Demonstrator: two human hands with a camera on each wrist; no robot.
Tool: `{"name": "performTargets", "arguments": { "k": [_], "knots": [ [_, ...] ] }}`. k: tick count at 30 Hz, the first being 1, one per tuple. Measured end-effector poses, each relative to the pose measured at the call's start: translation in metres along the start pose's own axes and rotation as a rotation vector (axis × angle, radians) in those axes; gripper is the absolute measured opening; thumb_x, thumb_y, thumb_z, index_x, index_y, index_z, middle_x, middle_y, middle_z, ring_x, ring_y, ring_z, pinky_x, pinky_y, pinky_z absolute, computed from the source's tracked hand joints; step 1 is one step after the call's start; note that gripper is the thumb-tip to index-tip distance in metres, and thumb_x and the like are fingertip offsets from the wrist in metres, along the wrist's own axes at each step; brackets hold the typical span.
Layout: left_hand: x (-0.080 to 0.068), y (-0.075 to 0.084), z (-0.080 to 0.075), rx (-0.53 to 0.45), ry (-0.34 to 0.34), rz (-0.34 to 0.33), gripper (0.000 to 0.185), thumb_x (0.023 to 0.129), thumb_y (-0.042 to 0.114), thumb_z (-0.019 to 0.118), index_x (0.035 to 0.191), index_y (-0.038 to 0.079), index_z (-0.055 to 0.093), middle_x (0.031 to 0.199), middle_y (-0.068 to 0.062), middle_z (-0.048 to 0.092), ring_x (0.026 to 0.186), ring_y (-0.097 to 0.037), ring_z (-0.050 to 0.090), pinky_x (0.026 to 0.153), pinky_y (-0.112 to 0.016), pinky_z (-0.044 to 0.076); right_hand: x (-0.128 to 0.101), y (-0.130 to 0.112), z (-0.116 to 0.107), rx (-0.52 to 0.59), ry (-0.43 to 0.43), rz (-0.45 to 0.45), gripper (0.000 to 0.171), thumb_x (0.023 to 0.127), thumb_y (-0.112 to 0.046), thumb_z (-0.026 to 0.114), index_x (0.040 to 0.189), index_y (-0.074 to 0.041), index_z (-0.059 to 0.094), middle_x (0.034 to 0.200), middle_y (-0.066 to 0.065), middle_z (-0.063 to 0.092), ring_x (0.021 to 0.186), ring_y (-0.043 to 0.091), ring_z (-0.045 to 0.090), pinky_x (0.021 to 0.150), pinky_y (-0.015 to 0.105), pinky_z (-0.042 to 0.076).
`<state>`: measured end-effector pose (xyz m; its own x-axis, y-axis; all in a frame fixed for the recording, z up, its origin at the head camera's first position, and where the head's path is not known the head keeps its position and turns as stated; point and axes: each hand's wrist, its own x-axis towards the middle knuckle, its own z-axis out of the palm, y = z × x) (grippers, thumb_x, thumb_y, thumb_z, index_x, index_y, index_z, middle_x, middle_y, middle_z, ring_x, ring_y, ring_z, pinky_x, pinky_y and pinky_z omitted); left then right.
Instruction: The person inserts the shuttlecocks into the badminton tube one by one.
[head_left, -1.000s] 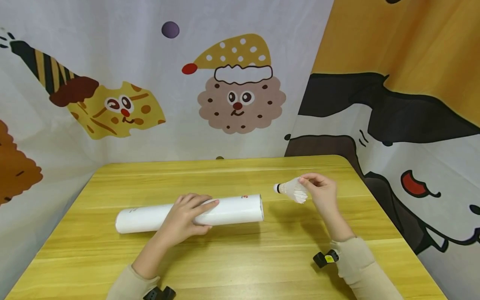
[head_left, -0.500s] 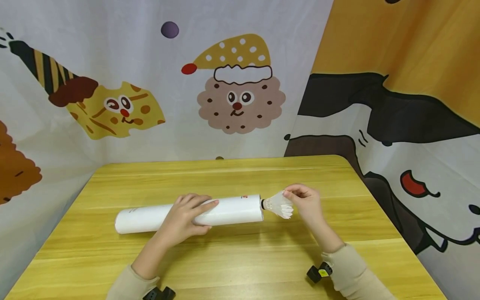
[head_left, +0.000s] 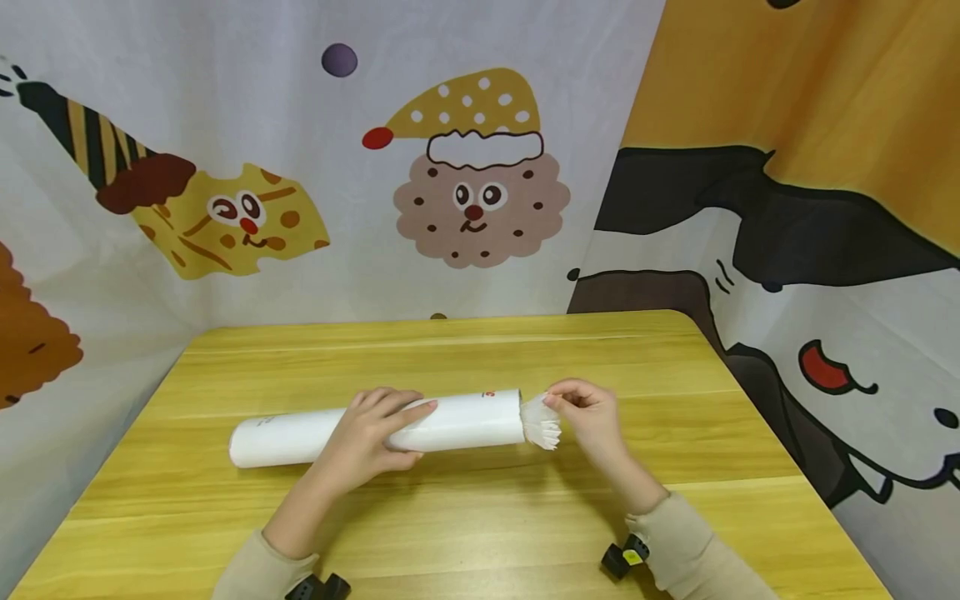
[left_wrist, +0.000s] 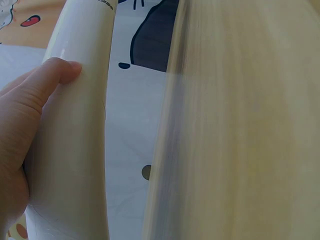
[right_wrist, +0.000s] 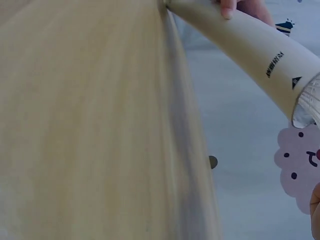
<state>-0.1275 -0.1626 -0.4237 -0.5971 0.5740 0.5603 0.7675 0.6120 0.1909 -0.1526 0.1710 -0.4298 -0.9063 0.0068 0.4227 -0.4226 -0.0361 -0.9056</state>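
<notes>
A long white shuttlecock tube point(head_left: 468, 421) lies sideways near the middle of the table in the head view. My left hand point(head_left: 367, 437) grips it round the middle, fingers over the top. In the left wrist view the thumb side of that hand presses the tube wall point(left_wrist: 75, 140). At the tube's right end, my right hand point(head_left: 592, 417) pinches the feather edge of a white shuttlecock point(head_left: 542, 423). Its cork and black band are hidden inside the tube mouth, and the feather skirt sticks out. The right wrist view catches the feathers point(right_wrist: 314, 100) within the tube's opening.
The yellow wood-grain table point(head_left: 465, 533) reaches back to a cartoon-printed curtain point(head_left: 300, 100). More of that curtain hangs down the right side. Each sleeve cuff carries a small black wrist camera point(head_left: 624, 557).
My right hand has moved left and slightly down with the shuttlecock, from apart from the tube to cork-first inside its mouth. The left hand and the tube have stayed in place.
</notes>
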Motion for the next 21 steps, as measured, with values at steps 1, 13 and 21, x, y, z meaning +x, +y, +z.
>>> {"name": "performTargets", "arguments": {
  "k": [1, 13, 21],
  "knots": [
    [0.000, 0.000, 0.000, -0.001, 0.000, 0.000, 0.073, 0.068, 0.030, 0.084, 0.135, 0.023, 0.058, 0.126, -0.004, 0.059, 0.110, -0.023, 0.051, 0.088, -0.046, 0.039, -0.001, 0.000, 0.000, -0.011, -0.001, 0.005, 0.006, 0.076, 0.014, 0.071, 0.079, 0.011, 0.067, 0.072, -0.003, 0.067, 0.058, 0.006, 0.050, 0.052, 0.017, 0.041],
    [0.000, -0.001, 0.003, 0.000, 0.021, 0.030, 0.074, 0.064, 0.030, 0.085, 0.133, 0.020, 0.059, 0.123, -0.004, 0.061, 0.106, -0.024, 0.053, 0.084, -0.047, 0.041, -0.003, -0.018, 0.006, -0.080, -0.090, -0.118, 0.009, 0.073, 0.022, 0.067, 0.077, 0.014, 0.064, 0.066, 0.005, 0.063, 0.052, 0.006, 0.037, 0.044, 0.022, 0.030],
    [-0.001, -0.002, 0.005, -0.004, 0.027, 0.052, 0.072, 0.064, 0.031, 0.084, 0.132, 0.018, 0.061, 0.122, -0.003, 0.062, 0.105, -0.024, 0.055, 0.084, -0.048, 0.042, -0.002, -0.019, 0.007, -0.134, -0.093, -0.082, 0.008, 0.073, 0.020, 0.068, 0.078, 0.013, 0.066, 0.069, 0.000, 0.064, 0.053, 0.005, 0.038, 0.046, 0.018, 0.031]
  ]
}}
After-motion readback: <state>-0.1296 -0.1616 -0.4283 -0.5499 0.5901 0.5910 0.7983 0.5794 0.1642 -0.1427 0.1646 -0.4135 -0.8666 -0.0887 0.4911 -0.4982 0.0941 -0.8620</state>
